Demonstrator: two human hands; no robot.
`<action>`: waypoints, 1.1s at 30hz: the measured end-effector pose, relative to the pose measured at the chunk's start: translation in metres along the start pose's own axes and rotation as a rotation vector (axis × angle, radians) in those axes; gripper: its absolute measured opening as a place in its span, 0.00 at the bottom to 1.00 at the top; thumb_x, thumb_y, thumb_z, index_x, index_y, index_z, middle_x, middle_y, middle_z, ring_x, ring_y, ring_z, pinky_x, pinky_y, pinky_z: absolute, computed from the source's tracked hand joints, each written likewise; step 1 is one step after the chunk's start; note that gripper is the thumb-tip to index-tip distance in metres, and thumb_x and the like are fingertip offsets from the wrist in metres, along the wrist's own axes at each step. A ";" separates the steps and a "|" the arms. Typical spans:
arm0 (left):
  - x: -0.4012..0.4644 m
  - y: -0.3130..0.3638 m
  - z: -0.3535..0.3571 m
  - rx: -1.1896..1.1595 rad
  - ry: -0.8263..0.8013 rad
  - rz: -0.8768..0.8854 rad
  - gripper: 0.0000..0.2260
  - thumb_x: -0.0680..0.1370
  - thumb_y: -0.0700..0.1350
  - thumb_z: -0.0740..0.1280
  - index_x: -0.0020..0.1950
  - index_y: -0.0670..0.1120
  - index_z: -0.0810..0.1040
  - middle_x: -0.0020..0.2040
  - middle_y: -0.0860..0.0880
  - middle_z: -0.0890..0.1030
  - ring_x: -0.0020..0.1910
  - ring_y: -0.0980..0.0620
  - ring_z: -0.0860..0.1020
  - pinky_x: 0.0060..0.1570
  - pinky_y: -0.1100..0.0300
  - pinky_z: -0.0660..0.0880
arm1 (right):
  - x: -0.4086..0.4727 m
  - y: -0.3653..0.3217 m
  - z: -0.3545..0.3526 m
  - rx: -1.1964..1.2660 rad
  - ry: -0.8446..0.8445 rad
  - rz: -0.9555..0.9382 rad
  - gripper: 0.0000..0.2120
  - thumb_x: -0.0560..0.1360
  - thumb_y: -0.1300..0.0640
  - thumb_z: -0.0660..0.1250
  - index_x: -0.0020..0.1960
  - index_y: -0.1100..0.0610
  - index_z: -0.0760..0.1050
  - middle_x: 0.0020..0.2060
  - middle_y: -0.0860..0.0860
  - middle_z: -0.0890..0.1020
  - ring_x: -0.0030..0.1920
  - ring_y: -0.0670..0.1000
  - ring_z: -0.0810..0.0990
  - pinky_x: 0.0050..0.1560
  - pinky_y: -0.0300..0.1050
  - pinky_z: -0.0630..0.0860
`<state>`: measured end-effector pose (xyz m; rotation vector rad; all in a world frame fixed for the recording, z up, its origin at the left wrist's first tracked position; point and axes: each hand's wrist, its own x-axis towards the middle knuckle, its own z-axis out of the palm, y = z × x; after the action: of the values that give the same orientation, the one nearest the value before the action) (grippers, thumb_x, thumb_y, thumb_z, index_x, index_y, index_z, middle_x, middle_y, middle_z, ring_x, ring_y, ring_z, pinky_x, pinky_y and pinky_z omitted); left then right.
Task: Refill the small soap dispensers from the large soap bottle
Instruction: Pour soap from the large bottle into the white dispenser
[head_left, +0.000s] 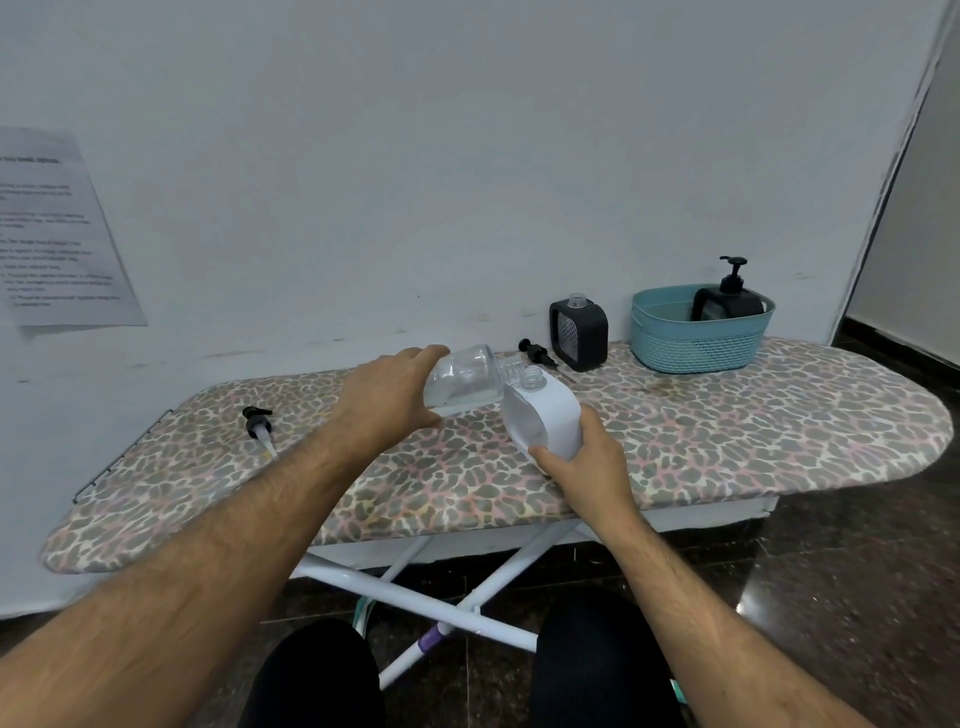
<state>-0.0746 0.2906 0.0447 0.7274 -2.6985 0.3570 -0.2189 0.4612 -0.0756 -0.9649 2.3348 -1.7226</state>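
My left hand (389, 400) grips large clear plastic soap bottle (465, 382), tipped sideways so its neck meets mouth of white rounded plastic dispenser (545, 418). My right hand (584, 462) clasps dispenser base, tilting it toward bottle to catch flow. Black pump head (258, 421) lies left of left hand, removed for filling. Black open-necked dispenser (579, 332) waits beyond right hand on leopard-print ironing board (727, 426).

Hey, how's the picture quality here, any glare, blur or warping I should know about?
Head view: light is soft and even, shadows faint. The wide lens bends the door frame at the right. The print on the wall paper is too blurred to read. The dark floor shows dull glare. The clear bottle in the left hand looks sharp.
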 end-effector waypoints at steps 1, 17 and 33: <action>0.001 0.001 -0.001 0.001 -0.004 0.001 0.39 0.70 0.58 0.76 0.76 0.54 0.62 0.69 0.52 0.75 0.59 0.48 0.79 0.52 0.51 0.78 | 0.000 0.001 0.001 -0.003 0.004 -0.002 0.29 0.71 0.52 0.75 0.69 0.52 0.68 0.55 0.47 0.76 0.54 0.50 0.76 0.37 0.32 0.74; 0.008 0.007 -0.007 0.030 -0.008 0.012 0.38 0.69 0.57 0.77 0.75 0.54 0.63 0.66 0.53 0.78 0.57 0.49 0.79 0.49 0.54 0.76 | 0.001 0.003 -0.001 0.019 0.004 0.000 0.31 0.70 0.50 0.76 0.69 0.51 0.68 0.56 0.46 0.76 0.55 0.51 0.77 0.50 0.52 0.81; 0.013 0.011 -0.017 0.066 -0.018 0.024 0.37 0.70 0.55 0.77 0.75 0.54 0.64 0.67 0.53 0.77 0.58 0.49 0.79 0.51 0.53 0.77 | 0.003 0.003 -0.002 0.002 -0.007 0.008 0.32 0.71 0.50 0.75 0.71 0.53 0.66 0.59 0.49 0.76 0.56 0.50 0.75 0.51 0.44 0.76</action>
<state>-0.0868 0.2995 0.0630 0.7207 -2.7253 0.4500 -0.2234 0.4618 -0.0770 -0.9585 2.3295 -1.7154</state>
